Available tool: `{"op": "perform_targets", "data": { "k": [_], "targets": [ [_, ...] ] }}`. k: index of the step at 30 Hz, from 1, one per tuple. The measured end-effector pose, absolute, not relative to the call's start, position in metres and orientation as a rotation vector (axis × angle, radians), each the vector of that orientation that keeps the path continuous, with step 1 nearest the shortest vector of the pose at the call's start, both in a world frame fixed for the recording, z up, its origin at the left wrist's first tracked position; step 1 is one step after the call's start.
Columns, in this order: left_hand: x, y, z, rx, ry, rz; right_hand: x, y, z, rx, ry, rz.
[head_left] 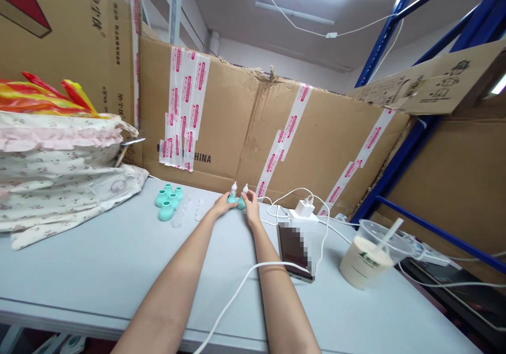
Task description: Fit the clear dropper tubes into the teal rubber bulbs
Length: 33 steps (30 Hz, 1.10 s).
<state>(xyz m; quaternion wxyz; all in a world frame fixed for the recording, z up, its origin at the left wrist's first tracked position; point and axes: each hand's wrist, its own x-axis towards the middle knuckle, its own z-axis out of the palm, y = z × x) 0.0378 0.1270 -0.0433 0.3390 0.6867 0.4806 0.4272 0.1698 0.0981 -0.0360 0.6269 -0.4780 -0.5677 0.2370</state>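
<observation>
Both my hands are at the far side of the table, close together. My left hand is closed around a small teal squeeze bulb, which stands upright with a whitish pointed nozzle on top. Just to its right, my right hand grips a second teal squeeze bulb, also topped by a pale nozzle. The two bulbs nearly touch. Left of my hands, several loose teal bulbs stand with open necks, beside rows of clear plastic pieces too small to make out well.
A cardboard wall rises behind the table. To the right are a dark phone, a white charger with loose cables, and a drink cup with a straw. A floral cloth bag lies left. One cable crosses my right forearm.
</observation>
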Motion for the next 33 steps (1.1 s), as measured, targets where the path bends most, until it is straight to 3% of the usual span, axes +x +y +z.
{"op": "perform_targets", "data": {
  "k": [9, 33],
  "targets": [
    [0.034, 0.136, -0.052, 1.727, 1.060, 1.238, 0.185, 0.097, -0.042, -1.258, -1.479, 0.477],
    [0.031, 0.138, -0.055, 1.832, 1.131, 1.186, 0.182, 0.100, -0.042, -1.264, -1.550, 0.494]
  ]
}}
